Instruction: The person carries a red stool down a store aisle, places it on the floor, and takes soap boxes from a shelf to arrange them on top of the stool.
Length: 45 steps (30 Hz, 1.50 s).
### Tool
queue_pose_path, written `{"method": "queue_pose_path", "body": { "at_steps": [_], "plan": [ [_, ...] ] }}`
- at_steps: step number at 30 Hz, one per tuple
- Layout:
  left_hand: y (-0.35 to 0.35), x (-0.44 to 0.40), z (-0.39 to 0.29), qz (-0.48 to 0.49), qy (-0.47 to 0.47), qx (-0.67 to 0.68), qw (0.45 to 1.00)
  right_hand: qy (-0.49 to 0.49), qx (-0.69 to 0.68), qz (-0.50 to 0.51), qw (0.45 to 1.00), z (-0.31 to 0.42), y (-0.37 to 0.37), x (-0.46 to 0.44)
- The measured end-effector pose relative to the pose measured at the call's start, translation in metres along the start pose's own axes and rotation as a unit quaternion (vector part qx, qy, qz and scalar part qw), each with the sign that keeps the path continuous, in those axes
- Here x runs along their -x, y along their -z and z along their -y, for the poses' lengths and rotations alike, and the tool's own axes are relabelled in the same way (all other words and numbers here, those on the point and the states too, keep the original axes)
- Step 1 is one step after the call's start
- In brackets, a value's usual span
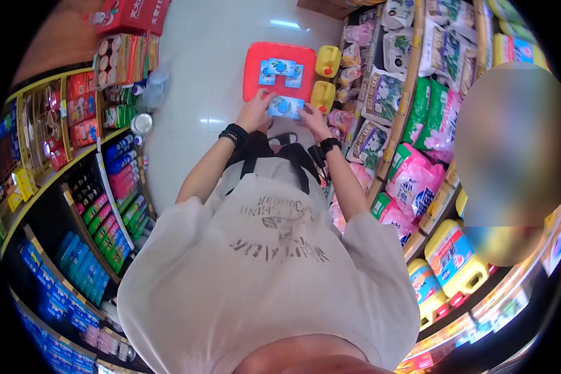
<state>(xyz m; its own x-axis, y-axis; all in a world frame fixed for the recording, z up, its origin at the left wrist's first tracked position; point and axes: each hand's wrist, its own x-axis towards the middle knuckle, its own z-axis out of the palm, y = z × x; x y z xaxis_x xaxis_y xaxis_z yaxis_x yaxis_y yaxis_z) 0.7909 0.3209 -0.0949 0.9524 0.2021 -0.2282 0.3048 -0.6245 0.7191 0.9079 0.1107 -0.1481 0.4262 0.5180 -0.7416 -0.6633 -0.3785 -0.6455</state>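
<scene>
Between my hands is a flat blue-and-white pack [287, 106], held at the near edge of a red plastic stool [254, 62]. My left hand [254, 112] grips its left end, with the fingers near the stool's edge. At its right end, my right hand [315, 121] has its fingers closed on the corner. Three similar blue-and-white packs [282, 67] lie on the stool top, partly overlapping. The print on the packs is too small to read.
Two yellow jugs with red caps [323, 96] stand right of the stool. Shelves of bagged goods [411, 181] line the right side; shelves of bottles and boxes [106, 230] line the left. A red box [131, 15] sits at the far left. Pale tiled floor [199, 81] lies between.
</scene>
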Motion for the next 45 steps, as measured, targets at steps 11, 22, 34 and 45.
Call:
{"method": "queue_pose_path", "body": {
  "at_steps": [11, 22, 34, 45],
  "plan": [
    [-0.049, -0.051, 0.079, 0.027, 0.114, 0.009, 0.993, -0.044, 0.071, -0.036, 0.996, -0.037, 0.006, -0.108],
    [-0.045, -0.073, 0.106, 0.027, 0.045, 0.011, 0.999, -0.072, 0.077, -0.036, 0.994, -0.012, 0.001, -0.124],
    [-0.050, -0.095, 0.108, -0.005, 0.058, -0.018, 0.998, -0.035, 0.057, -0.067, 0.995, 0.010, -0.001, -0.161],
    [-0.054, -0.148, 0.124, -0.016, -0.017, -0.125, 0.992, 0.009, 0.042, -0.082, 0.996, 0.005, 0.009, -0.189]
  ]
}}
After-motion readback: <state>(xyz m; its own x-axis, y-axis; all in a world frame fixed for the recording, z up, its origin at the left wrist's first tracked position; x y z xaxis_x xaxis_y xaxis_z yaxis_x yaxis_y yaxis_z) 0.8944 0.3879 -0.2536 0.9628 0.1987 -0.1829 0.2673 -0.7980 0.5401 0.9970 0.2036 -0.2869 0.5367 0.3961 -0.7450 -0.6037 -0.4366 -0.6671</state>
